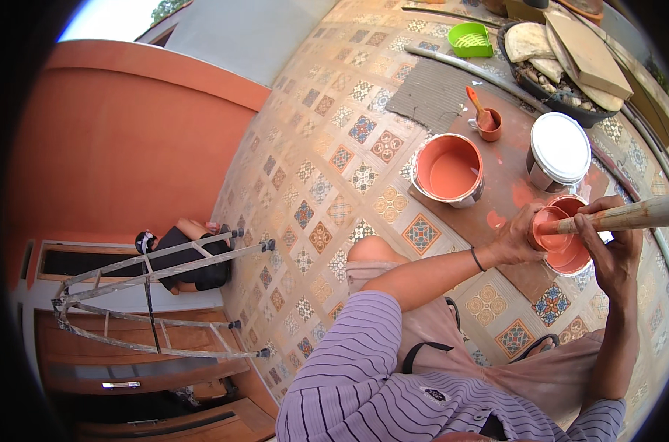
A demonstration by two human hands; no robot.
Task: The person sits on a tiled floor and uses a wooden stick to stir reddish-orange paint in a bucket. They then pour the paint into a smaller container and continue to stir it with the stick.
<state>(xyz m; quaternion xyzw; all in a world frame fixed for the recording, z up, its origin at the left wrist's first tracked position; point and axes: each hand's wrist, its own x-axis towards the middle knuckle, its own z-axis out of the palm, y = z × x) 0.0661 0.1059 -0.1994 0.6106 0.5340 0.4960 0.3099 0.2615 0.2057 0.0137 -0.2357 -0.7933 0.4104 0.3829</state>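
Observation:
My left hand (517, 239) is closed round the side of a small orange-smeared cup (552, 246), tipped over an open bucket (569, 198) with orange paint inside. My right hand (611, 250) grips a long, paint-stained pole (633, 214) between thumb and fingers. The pole's orange-coated end reaches into the cup; what is on that end is hidden. Left of these stands a larger bucket (419, 184) of orange paint. Behind it, a paintbrush (475, 101) rests in an orange mug (489, 134). A white-lidded bucket (560, 147) stands just beyond my hands.
A paint-spotted brown board (502, 202) lies under the buckets, with grey corrugated cardboard (430, 90) beyond. Farther back are a green tray (470, 40) and a stone-filled planter (563, 96). At left, a ladder (148, 278) stands beside a person (190, 258) low by the orange wall (128, 140).

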